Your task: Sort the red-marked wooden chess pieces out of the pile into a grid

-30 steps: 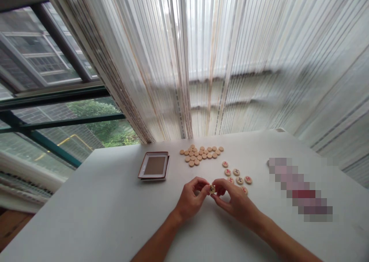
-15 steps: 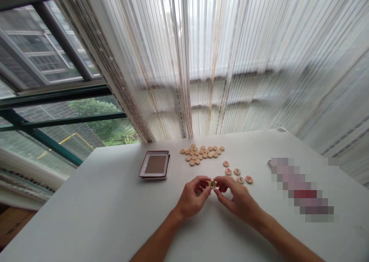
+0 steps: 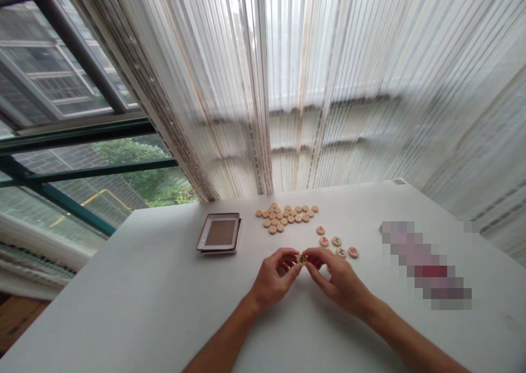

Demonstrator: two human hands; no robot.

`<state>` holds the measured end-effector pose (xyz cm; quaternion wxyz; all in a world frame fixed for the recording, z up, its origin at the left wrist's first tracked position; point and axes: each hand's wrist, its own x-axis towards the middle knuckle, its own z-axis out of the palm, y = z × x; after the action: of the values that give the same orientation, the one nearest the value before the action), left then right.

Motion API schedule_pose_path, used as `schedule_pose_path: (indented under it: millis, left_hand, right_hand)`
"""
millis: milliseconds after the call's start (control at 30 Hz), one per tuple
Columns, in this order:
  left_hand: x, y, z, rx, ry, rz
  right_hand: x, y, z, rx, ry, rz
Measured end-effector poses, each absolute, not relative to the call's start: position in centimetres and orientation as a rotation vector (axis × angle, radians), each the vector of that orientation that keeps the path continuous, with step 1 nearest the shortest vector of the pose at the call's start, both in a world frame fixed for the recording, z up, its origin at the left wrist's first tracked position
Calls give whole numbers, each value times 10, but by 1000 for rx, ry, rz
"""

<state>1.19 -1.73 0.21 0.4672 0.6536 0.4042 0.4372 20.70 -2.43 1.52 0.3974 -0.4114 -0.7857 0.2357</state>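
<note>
Over the middle of the white table (image 3: 135, 307), the left hand (image 3: 274, 279) and the right hand (image 3: 340, 281) pinch one round wooden piece (image 3: 301, 259) between their fingertips, its face marked with a black character too small to read surely. Just beyond the right hand lie face-up pieces (image 3: 324, 241) with red or black Chinese characters, two red ones resembling 兵. Farther back cluster plain wooden discs (image 3: 291, 219), with a shallow square box (image 3: 222, 233) to their left and a pixelated patch (image 3: 427, 266) well off to the right.

Both hands (image 3: 274, 277) pinch a black-marked disc (image 3: 301, 259) over a white table (image 3: 143, 296), plain discs (image 3: 291, 218) lying beyond
</note>
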Motion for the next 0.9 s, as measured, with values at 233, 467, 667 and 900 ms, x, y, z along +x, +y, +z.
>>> schedule_pose_path:
  millis: [233, 467, 667, 900]
  left_hand:
    - [13, -20, 9, 1706, 997, 1047]
    - [13, -21, 7, 1775, 1015, 1034]
    - [15, -25, 4, 1983, 1016, 1041]
    - [14, -25, 6, 1965, 1027, 1064]
  right_hand:
    - [207, -23, 15, -1039, -1980, 621]
    - [207, -22, 12, -1066, -1999, 625]
    - [208, -22, 10, -1105, -1986, 630]
    - [207, -24, 13, -1088, -1979, 629]
